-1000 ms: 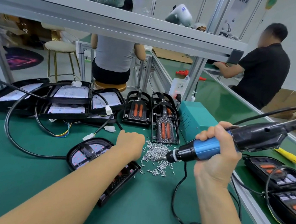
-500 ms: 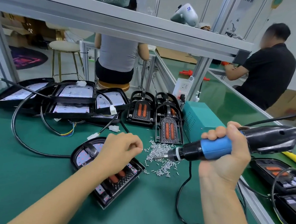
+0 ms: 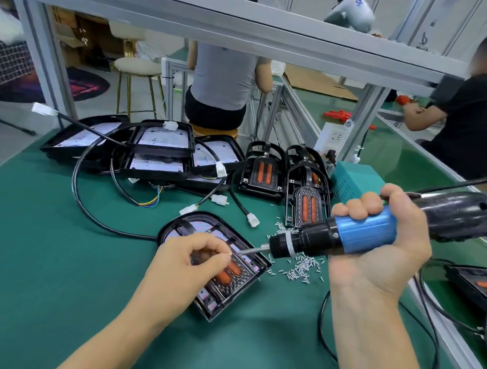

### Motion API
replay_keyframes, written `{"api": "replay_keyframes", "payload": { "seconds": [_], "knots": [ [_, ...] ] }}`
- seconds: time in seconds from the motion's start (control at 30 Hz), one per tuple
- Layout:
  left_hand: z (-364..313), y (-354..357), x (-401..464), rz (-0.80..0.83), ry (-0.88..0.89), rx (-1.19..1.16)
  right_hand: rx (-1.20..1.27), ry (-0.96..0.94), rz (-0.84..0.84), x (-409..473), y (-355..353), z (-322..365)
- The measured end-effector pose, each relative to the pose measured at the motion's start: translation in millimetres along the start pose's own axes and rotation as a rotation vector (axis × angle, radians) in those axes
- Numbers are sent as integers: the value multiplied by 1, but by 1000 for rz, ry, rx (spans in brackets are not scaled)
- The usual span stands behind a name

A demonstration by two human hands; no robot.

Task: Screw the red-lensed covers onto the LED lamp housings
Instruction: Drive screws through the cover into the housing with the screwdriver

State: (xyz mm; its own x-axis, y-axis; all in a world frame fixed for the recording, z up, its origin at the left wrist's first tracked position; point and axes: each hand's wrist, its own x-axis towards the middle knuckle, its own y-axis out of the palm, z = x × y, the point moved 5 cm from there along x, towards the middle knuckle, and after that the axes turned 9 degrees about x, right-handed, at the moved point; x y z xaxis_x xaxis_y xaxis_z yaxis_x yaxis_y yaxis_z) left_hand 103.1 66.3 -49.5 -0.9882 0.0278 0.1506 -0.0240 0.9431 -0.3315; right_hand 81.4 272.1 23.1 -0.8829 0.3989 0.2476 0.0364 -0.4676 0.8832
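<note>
The right hand is wrapped tight round the blue grip of an electric screwdriver, fingers curled over the top; its bit slants down to the left hand's fingertips; the left hand rests on the red-lensed cover, thumb and forefinger pinched together at the bit's tip, though whether they hold a screw I cannot tell; the cover sits on the LED lamp housing on the green worktop, directly under those fingers; a scatter of loose screws lies just right of them, beneath the driver; more covers and open housings lie beyond.
</note>
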Motion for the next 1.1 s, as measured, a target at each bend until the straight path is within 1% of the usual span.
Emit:
{"api": "replay_keyframes", "payload": {
  "seconds": [0.13, 0.27, 0.33, 0.57, 0.73, 0.87, 0.93, 1.0, 1.1],
  "knots": [
    [-4, -6, -4, -15, 25, 48, -18, 36, 0, -6, 3, -10],
    [-2, -8, -7, 11, 51, 141, -20, 61, 10, -10, 7, -17],
    [3, -11, -8, 1, 39, 159, -25, 64, 24, -12, 11, -20],
    [14, -23, -10, -27, -9, 11, -25, 74, 50, -12, 17, -24],
    [16, -25, -8, -35, 9, 32, -34, 89, 56, -14, 19, -31],
    [18, -25, -9, -8, 2, -19, -25, 98, 59, -14, 20, -33],
    [23, -31, -8, -30, -20, -39, -31, 99, 69, -13, 21, -34],
    [34, -42, -6, -102, -56, 37, -46, 101, 85, -12, 23, -38],
    [48, -60, -6, -215, -97, 285, -61, 120, 113, -13, 26, -50]
  ]
}}
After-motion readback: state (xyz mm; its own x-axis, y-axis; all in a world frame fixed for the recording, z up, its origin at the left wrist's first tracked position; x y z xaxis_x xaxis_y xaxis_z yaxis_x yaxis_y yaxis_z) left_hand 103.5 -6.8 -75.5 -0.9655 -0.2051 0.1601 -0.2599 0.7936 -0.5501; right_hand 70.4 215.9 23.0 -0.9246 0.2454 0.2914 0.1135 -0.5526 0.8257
